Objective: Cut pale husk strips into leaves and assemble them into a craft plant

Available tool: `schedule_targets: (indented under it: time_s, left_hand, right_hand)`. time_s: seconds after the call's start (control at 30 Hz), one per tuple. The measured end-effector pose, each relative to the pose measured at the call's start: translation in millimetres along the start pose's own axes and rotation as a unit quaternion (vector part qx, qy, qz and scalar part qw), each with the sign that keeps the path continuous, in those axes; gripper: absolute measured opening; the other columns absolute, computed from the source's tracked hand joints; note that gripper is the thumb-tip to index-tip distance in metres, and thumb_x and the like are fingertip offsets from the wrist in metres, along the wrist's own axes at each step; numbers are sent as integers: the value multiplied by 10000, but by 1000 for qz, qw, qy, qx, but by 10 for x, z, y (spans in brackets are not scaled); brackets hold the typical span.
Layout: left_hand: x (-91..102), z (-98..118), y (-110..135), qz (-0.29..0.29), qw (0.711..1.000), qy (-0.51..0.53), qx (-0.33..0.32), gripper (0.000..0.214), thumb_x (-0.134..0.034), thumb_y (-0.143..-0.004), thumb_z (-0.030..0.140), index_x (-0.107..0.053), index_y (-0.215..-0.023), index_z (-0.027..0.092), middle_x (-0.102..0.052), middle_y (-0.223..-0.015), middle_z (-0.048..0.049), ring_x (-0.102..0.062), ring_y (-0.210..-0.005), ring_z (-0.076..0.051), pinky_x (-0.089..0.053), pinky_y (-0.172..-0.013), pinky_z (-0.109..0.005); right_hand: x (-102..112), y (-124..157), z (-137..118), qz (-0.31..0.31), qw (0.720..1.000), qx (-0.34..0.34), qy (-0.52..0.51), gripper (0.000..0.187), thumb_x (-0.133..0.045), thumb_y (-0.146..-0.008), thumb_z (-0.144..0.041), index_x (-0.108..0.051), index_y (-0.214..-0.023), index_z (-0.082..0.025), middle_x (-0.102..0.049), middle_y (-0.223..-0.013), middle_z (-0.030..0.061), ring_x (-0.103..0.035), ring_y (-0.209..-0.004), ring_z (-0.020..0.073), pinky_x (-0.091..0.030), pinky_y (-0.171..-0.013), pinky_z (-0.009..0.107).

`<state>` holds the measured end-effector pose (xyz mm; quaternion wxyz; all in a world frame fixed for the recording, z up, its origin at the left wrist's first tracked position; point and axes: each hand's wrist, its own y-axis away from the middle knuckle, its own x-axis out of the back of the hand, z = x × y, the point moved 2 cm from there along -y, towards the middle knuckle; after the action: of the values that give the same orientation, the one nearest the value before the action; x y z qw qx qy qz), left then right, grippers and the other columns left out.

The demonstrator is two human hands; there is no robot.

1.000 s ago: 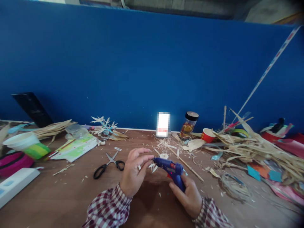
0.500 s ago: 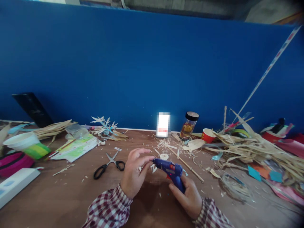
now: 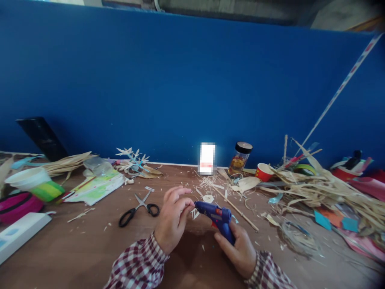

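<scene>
My right hand (image 3: 239, 249) is closed round the handle of a blue hot glue gun (image 3: 215, 212) with a red trigger. The gun's nozzle points left and meets the fingertips of my left hand (image 3: 174, 216). Thumb and index finger of that hand are pinched together; whatever lies between them is too small or hidden to make out. Under the nozzle, pale folded strips (image 3: 196, 215) lie on the brown table (image 3: 105, 257). Black-handled scissors (image 3: 140, 208) rest with their blades spread, just left of my left hand.
Behind the table rises a blue partition (image 3: 168, 80). A glass jar (image 3: 239, 158) with a black lid, a red paper cup (image 3: 264, 171) and heaped dried husks (image 3: 313, 188) stand right. A white power strip (image 3: 24, 237), tilted cup (image 3: 39, 182) and painted sheet (image 3: 98, 188) lie left.
My left hand has shifted very slightly, its thumb and index finger drawing closer at the nozzle. The glue gun and right hand stay nearly still.
</scene>
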<state>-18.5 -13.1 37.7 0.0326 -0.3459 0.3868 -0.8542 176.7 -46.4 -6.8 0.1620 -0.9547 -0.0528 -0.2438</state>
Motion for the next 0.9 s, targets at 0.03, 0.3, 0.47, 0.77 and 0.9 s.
schedule_targets:
  time_s: [0.03,0.3,0.47,0.77,0.9]
  left_hand:
    - [-2,5,2,-3,1000,2,-3,137,-455,-798,134,-578,-783,194,-532,-1057,-66,-398,-1077,-212,-323,-928,-417]
    - [-6,3,6,35,999,-3,-11,135,-499,-778,150,-613,-807,216,-544,-1045,-55,-413,-1071,-223,-359,-897,-430]
    - [14,-30,0,57,998,-25,-20,199,-518,-771,156,-632,-904,252,-554,-1049,-45,-423,-1069,-222,-373,-895,-432]
    - [-11,-27,5,41,998,-36,-31,203,-521,-771,150,-640,-904,247,-560,-1047,-47,-411,-1086,-219,-373,-904,-422]
    - [-1,-18,5,44,998,-36,-42,168,-522,-771,159,-644,-854,237,-563,-1039,-51,-415,-1081,-227,-379,-893,-435]
  right_hand:
    - [2,-1,12,5,1000,-7,2,224,-547,-741,-280,-602,-917,-154,-619,-689,25,-542,-596,167,-429,-557,255]
    - [21,-12,76,27,999,-34,-19,204,-542,-754,-301,-591,-876,-146,-602,-665,22,-526,-561,150,-409,-511,239]
    - [-9,-4,48,1,1000,-1,-4,227,-541,-749,-272,-590,-941,-160,-633,-746,33,-564,-630,170,-441,-578,254]
    - [-10,2,28,-5,1000,16,11,249,-536,-748,-248,-573,-981,-168,-648,-808,40,-587,-692,181,-460,-633,265]
    - [-11,2,23,-1,1000,15,6,249,-544,-739,-240,-589,-972,-165,-652,-811,42,-590,-687,181,-465,-631,263]
